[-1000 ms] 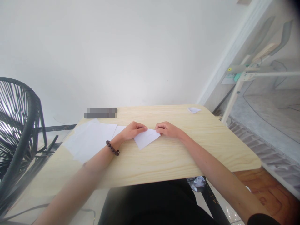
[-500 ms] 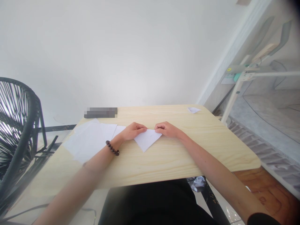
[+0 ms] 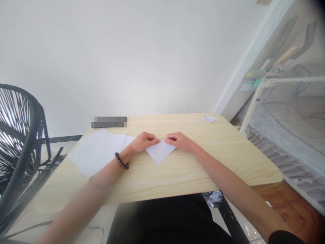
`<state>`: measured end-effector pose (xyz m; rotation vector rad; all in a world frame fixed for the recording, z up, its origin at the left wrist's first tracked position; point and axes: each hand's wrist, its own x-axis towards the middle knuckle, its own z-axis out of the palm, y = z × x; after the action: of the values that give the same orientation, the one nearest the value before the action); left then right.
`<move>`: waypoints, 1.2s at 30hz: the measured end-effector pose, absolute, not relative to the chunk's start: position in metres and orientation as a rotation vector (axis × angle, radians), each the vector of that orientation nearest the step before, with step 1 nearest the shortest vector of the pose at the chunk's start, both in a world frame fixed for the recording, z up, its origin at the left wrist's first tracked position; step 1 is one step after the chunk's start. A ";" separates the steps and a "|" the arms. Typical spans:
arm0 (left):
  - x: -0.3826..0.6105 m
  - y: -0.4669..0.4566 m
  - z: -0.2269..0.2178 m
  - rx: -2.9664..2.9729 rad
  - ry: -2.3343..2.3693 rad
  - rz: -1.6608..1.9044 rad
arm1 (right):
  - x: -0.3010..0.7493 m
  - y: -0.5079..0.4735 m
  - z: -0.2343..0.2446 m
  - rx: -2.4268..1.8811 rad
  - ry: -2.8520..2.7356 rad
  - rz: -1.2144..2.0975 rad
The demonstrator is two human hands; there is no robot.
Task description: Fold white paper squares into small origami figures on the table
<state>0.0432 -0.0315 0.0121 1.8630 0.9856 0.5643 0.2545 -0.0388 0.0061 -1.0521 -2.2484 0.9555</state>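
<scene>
A white folded sheet of paper [image 3: 159, 154] lies on the table in front of me, a triangle with its point toward me. At its far edge, my left hand [image 3: 144, 140] pinches the paper between thumb and fingers, left of the middle. My right hand [image 3: 179, 140] grips the same edge from the right, its thumb close to the left one. A dark beaded bracelet [image 3: 122, 161] circles my left wrist. The far side of the fold is partly hidden by my fingers.
Several white sheets [image 3: 99, 152] overlap at the table's left. A small folded paper [image 3: 210, 119] lies at the far right corner. Behind the sheets sits a dark pixelated object [image 3: 109, 122]. A woven chair [image 3: 35, 112] stands left of the wooden table [image 3: 228, 162], against a wall.
My right hand has slid a little left along the far edge, bringing the two thumbs nearer each other. The folded paper has shifted slightly right.
</scene>
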 end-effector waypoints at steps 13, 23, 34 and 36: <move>0.041 -0.031 0.011 1.901 0.922 0.504 | 0.261 -0.035 0.008 -1.033 -2.251 1.061; 0.043 -0.030 0.009 1.938 0.951 0.523 | 0.257 -0.037 0.008 -1.048 -2.247 1.037; 0.043 -0.029 0.012 1.889 0.981 0.570 | 0.275 -0.033 0.017 -1.040 -2.239 1.142; 0.043 -0.030 0.011 1.909 0.985 0.560 | 0.271 -0.035 0.016 -1.030 -2.226 1.117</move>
<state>0.0435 -0.0297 0.0109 1.9089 0.9848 0.5601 0.2711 -0.0352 0.0155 -1.0295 -2.2264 1.1175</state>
